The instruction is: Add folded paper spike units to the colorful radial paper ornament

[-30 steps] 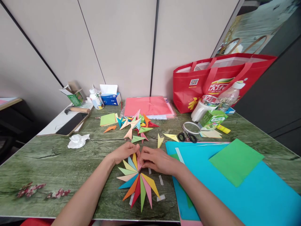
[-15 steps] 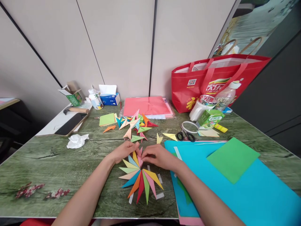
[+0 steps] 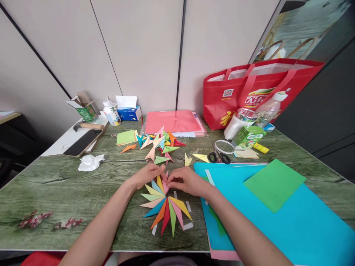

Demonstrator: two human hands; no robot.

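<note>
A fan-like ring of folded paper points (image 3: 163, 214) in many colours lies on the table in front of me, with a gap at its right side. At its top, a pink folded paper piece (image 3: 165, 187) is pinched by my right hand (image 3: 188, 181), thumb and finger together. My left hand (image 3: 148, 175) curls in from the other side, its fingertips closed at the upper end of the same pink piece, beside a yellow point (image 3: 160, 183). Small white paper strips (image 3: 188, 206) lie around the ring.
Behind my hands is a heap of loose folded pieces (image 3: 161, 144). Scissors (image 3: 219, 157) and a tape roll (image 3: 224, 146) lie right of it. Blue sheets (image 3: 260, 229) with a green square (image 3: 274, 184) cover the right side. Crumpled tissue (image 3: 91, 162) lies left; a red bag (image 3: 249, 96) stands behind.
The whole view has shifted slightly, with the scene sitting a little higher. Both hands keep their place at the pink piece, with hardly any movement.
</note>
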